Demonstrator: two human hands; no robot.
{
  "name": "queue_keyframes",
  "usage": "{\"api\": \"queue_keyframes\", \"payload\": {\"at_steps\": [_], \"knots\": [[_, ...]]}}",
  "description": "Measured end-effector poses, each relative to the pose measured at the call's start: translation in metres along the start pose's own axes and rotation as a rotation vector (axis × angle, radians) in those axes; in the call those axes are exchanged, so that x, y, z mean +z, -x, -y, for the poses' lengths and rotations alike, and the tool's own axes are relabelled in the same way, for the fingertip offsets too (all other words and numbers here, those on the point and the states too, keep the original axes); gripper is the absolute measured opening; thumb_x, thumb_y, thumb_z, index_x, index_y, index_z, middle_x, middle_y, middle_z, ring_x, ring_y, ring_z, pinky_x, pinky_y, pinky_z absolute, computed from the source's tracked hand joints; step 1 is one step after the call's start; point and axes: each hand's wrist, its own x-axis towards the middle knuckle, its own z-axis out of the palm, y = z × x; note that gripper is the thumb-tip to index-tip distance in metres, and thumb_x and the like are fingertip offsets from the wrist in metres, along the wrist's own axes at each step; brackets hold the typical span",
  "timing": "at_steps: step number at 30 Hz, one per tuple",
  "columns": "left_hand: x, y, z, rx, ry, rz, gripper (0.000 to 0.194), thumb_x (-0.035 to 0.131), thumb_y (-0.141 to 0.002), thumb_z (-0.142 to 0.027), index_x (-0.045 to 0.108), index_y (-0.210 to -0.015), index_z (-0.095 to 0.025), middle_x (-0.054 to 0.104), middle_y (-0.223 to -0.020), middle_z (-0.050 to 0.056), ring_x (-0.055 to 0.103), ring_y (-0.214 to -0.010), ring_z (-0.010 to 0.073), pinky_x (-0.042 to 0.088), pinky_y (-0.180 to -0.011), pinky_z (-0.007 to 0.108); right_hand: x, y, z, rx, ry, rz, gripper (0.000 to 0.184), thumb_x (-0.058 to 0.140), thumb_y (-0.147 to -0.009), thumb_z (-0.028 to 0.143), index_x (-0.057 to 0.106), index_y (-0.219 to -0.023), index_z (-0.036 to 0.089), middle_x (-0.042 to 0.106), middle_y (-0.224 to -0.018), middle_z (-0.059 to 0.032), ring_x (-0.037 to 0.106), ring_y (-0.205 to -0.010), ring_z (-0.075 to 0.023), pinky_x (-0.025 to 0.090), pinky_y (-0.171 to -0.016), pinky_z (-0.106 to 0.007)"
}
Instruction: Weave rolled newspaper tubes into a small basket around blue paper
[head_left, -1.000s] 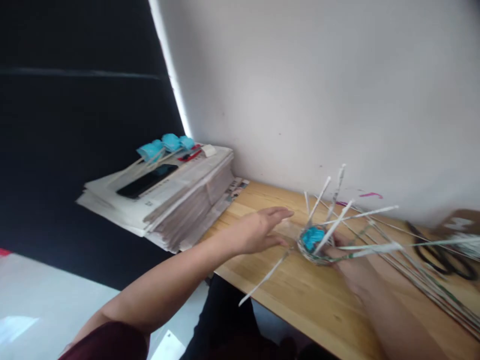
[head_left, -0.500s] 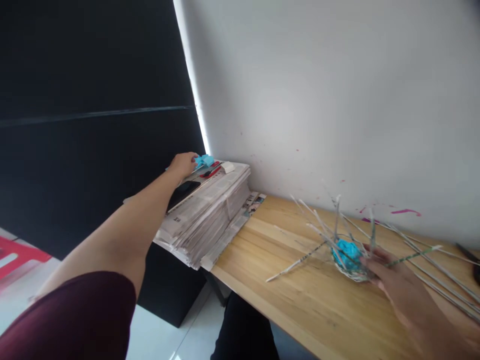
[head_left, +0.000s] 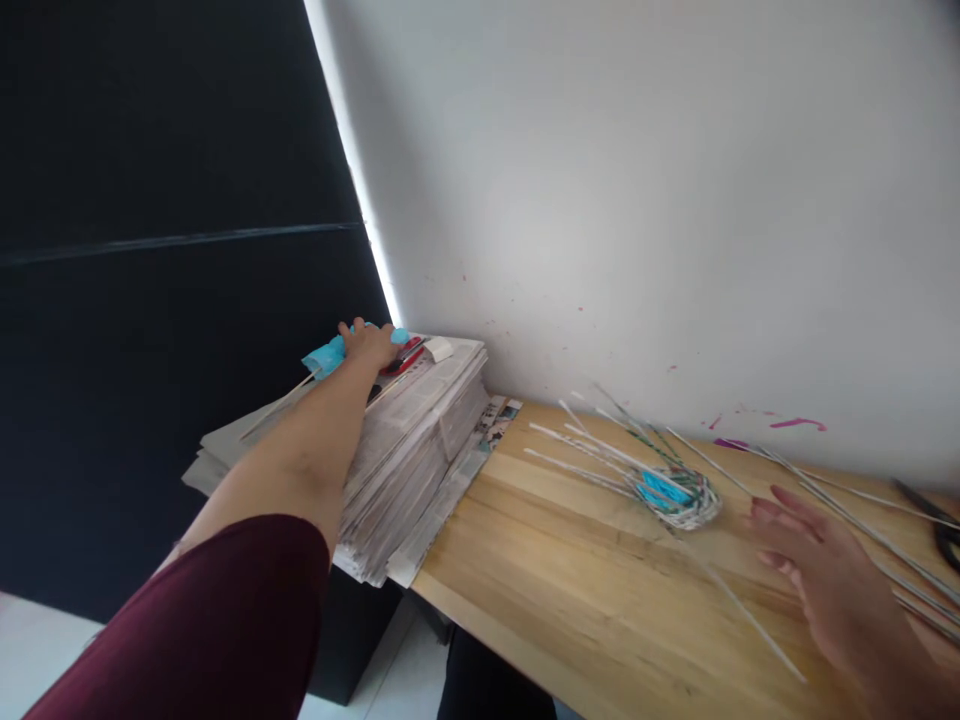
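On top of the newspaper stack point(head_left: 457, 400) my left hand point(head_left: 369, 345) lies over crumpled light-blue paper point(head_left: 325, 357), its fingers spread; paper shows on both sides of it. My right hand point(head_left: 814, 555) is in the air over the table's right part, fingers apart and holding nothing. Left of it lies a small woven basket point(head_left: 697, 505) of rolled-paper strips, tipped on its side. Blue crumpled paper point(head_left: 660, 490) fills it, and long unwoven paper sticks point(head_left: 585, 445) fan out from its rim, mostly leftward.
A red cutter point(head_left: 409, 355) and a small pale roll point(head_left: 439, 348) sit on the newspapers. Loose paper sticks point(head_left: 862, 520) and black-handled scissors point(head_left: 946, 545) lie at the right of the wooden table point(head_left: 540, 590). A white wall and a dark panel stand behind.
My right hand has let go of the basket and drawn back right; the basket has tipped onto its side. My left hand has moved over the blue paper, fingers spreading.
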Motion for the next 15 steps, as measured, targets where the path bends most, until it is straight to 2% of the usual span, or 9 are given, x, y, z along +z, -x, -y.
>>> {"api": "queue_keyframes", "payload": {"at_steps": [3,6,8,11,14,15], "knots": [[0.0,-0.005,-0.004,0.016,-0.004,-0.046,0.05,0.051,-0.092,-0.043,0.064,-0.128,-0.011,0.066,-0.13,0.026,0.043,-0.136,0.0423,0.012,-0.115,0.067,0.0,0.001,0.0,0.004,0.011,0.001,0.067,0.08,-0.06,0.052,0.059,-0.121,0.032,0.062,-0.143,-0.0146,0.057,-0.135,-0.0324,0.053,-0.093,-0.042],[-0.011,-0.005,-0.005,0.069,0.106,-0.272,0.046,0.053,-0.092,-0.035,0.06,-0.131,-0.013,0.066,-0.128,0.021,0.046,-0.136,0.0361,0.011,-0.12,0.061,0.0,0.001,0.0,-0.011,-0.002,-0.02,0.066,0.079,-0.061,0.051,0.06,-0.12,0.03,0.064,-0.141,-0.0148,0.059,-0.132,-0.0337,0.052,-0.093,-0.044],[-0.023,0.0,-0.005,0.083,0.283,-0.404,0.045,0.055,-0.091,-0.034,0.058,-0.132,-0.015,0.065,-0.129,0.018,0.05,-0.132,0.0332,0.022,-0.119,0.053,0.0,0.0,-0.001,-0.032,-0.009,-0.051,0.063,0.079,-0.06,0.048,0.062,-0.118,0.03,0.064,-0.14,-0.0152,0.059,-0.132,-0.0354,0.052,-0.093,-0.046],[-0.043,0.015,-0.005,0.114,0.667,-0.498,0.046,0.062,-0.088,-0.032,0.054,-0.132,-0.02,0.065,-0.125,0.011,0.058,-0.117,0.026,0.043,-0.103,0.04,-0.001,-0.002,0.0,-0.081,-0.035,-0.086,0.058,0.08,-0.059,0.047,0.064,-0.112,0.032,0.065,-0.14,-0.0145,0.059,-0.132,-0.0369,0.053,-0.091,-0.049],[-0.064,0.035,-0.009,0.231,1.014,-0.6,0.057,0.074,-0.083,-0.036,0.052,-0.134,-0.026,0.062,-0.113,0.001,0.055,-0.107,0.0198,0.046,-0.097,0.037,-0.003,-0.001,0.003,-0.127,-0.054,-0.108,0.051,0.081,-0.058,0.047,0.066,-0.105,0.031,0.069,-0.131,-0.015,0.065,-0.122,-0.0372,0.055,-0.079,-0.048],[-0.072,0.042,-0.011,0.307,1.027,-0.627,0.066,0.078,-0.08,-0.037,0.049,-0.139,-0.026,0.061,-0.113,0.0,0.054,-0.107,0.0192,0.046,-0.099,0.038,-0.003,0.001,0.004,-0.149,-0.057,-0.117,0.048,0.081,-0.06,0.046,0.067,-0.103,0.031,0.07,-0.127,-0.0149,0.067,-0.117,-0.0358,0.056,-0.076,-0.046]]}}
